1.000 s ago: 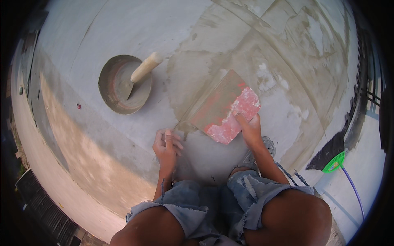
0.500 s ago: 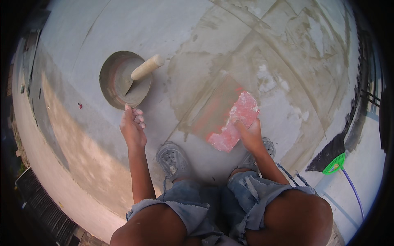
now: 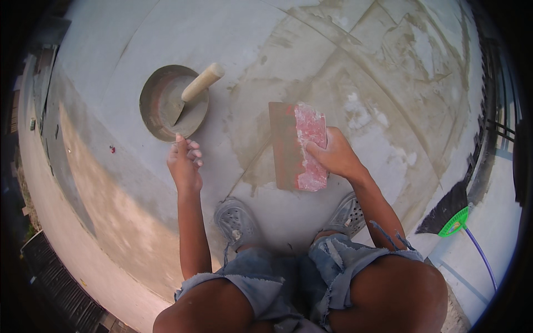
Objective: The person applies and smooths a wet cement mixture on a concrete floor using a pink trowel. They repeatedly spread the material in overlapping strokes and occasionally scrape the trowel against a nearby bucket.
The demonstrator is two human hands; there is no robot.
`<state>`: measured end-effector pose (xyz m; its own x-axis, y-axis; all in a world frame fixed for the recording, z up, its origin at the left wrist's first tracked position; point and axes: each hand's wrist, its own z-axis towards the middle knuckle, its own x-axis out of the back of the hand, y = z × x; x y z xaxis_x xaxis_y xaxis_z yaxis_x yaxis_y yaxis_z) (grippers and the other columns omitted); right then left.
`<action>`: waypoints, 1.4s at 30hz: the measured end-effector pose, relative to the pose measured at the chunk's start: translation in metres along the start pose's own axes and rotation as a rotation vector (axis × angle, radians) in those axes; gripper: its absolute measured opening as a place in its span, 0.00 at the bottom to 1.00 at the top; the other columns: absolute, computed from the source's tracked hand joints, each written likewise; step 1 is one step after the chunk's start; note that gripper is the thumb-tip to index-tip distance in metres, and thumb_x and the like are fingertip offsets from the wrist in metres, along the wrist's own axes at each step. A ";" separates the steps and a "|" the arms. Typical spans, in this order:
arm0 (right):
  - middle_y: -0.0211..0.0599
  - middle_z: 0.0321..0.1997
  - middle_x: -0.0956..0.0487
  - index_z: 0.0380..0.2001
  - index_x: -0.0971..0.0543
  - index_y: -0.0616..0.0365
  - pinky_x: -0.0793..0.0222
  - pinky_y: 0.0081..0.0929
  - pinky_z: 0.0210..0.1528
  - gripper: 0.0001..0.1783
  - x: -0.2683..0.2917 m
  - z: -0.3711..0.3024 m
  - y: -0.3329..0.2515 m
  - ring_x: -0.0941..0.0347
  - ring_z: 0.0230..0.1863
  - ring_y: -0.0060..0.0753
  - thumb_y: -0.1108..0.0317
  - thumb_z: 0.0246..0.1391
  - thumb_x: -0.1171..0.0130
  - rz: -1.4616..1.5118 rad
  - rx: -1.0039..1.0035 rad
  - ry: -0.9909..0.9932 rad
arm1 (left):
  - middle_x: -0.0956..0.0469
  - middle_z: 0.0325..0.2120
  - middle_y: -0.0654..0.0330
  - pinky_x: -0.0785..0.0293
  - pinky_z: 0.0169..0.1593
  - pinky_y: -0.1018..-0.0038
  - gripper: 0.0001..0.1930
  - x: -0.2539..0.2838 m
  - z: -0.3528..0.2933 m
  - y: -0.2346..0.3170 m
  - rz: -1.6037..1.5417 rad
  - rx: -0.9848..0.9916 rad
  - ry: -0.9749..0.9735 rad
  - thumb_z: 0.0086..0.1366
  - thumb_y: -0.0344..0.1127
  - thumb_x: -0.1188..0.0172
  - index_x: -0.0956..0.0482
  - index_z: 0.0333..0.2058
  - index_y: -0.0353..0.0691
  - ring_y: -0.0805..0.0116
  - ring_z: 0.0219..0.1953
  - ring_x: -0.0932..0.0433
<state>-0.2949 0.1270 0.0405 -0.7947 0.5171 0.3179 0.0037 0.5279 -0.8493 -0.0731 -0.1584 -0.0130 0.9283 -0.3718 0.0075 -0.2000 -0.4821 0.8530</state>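
Where the floor [image 3: 105, 183] catches sunlight on the left, it turns pale tan, and a small red object [image 3: 112, 149], too tiny to identify, lies near that patch. Farther right sits a round metal pan [image 3: 149, 105] with a trowel [image 3: 197, 87] in it, the pale wooden handle leaning across the right rim and the blade dipping into the grey inside. At the pan's near rim is the left hand [image 3: 185, 165], half curled, its fingers loosely bent and dusted white; whether it grips the rim cannot be told. A grey clog [image 3: 236, 222] stands to the right of that forearm. Next comes a wide, flat scraper [image 3: 291, 144], grey on its left part and ragged red on its right, ahead of the feet. Clamped on its right edge is the right hand [image 3: 337, 155], thumb over the red face, other fingers hidden behind. Past a second clog [image 3: 350, 213], a broom [image 3: 445, 213] with dark bristles, green head and blue-purple stick lies at the far right.
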 end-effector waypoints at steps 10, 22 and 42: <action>0.40 0.28 0.18 0.32 0.20 0.68 0.26 0.37 0.38 0.12 0.022 0.008 -0.033 0.24 0.31 0.32 0.66 0.55 0.40 0.019 -0.012 -0.174 | 0.23 0.30 0.66 0.36 0.24 0.83 0.18 -0.010 -0.007 -0.005 -0.003 -0.015 0.027 0.77 0.54 0.40 0.25 0.40 0.44 0.80 0.25 0.27; 0.45 0.53 0.21 0.59 0.30 0.69 0.24 0.35 0.54 0.27 0.069 0.046 0.039 0.21 0.51 0.36 0.71 0.57 0.40 0.258 -0.136 0.305 | 0.20 0.28 0.65 0.31 0.25 0.80 0.19 -0.001 -0.010 0.008 0.075 0.025 0.046 0.74 0.55 0.36 0.23 0.36 0.44 0.78 0.25 0.23; 0.47 0.54 0.21 0.55 0.25 0.70 0.25 0.32 0.55 0.26 0.028 0.002 0.059 0.22 0.53 0.34 0.67 0.56 0.34 0.175 -0.135 0.266 | 0.18 0.28 0.63 0.29 0.23 0.79 0.20 -0.013 -0.010 -0.025 0.021 -0.077 0.067 0.75 0.54 0.38 0.22 0.36 0.40 0.76 0.23 0.21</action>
<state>-0.3182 0.1720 -0.0016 -0.5890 0.7557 0.2862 0.2205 0.4910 -0.8428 -0.0767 -0.1338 -0.0297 0.9434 -0.3265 0.0587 -0.1978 -0.4114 0.8897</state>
